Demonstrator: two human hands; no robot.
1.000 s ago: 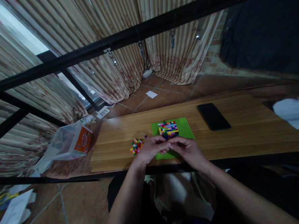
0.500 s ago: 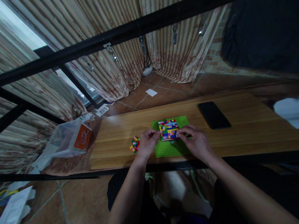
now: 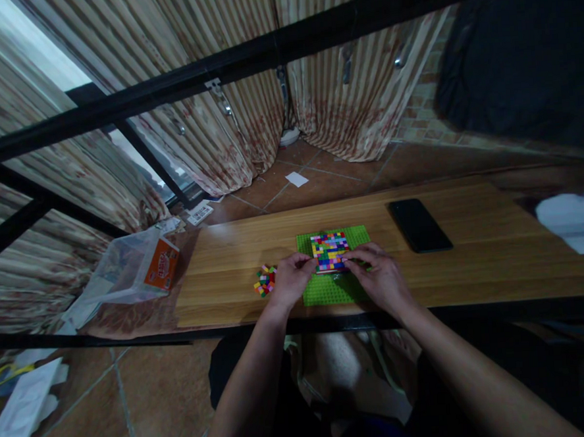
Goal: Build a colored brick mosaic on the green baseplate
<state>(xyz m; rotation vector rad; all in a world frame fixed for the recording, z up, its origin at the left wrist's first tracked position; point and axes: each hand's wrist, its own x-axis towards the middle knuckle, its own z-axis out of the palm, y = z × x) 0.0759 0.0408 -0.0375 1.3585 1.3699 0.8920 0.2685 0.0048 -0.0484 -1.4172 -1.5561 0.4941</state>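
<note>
A square block of multicoloured toy bricks (image 3: 330, 248) stands on a green studded baseplate (image 3: 329, 292). At its left front corner, the bent fingers of my left hand (image 3: 290, 278) press against the edge with thumb and fingertips close together. My right hand (image 3: 380, 274) is closed at the right front corner, its thumb and index finger touching the bricks. Whether a small single brick sits between the fingertips is too fine to make out. Just left of my left hand lies a small heap of loose bricks (image 3: 265, 281), partly covered by that hand.
The wooden bench top (image 3: 230, 268) carries a black phone (image 3: 418, 224) to the right. Off its left end, a clear plastic box (image 3: 127, 271) with an orange label lies on its side. A black metal rail (image 3: 243, 62) crosses beyond, before striped curtains (image 3: 247, 132).
My fingertips have shifted slightly inward over the front corners of the brick block. The block and baseplate stay in place, and the view has moved a little.
</note>
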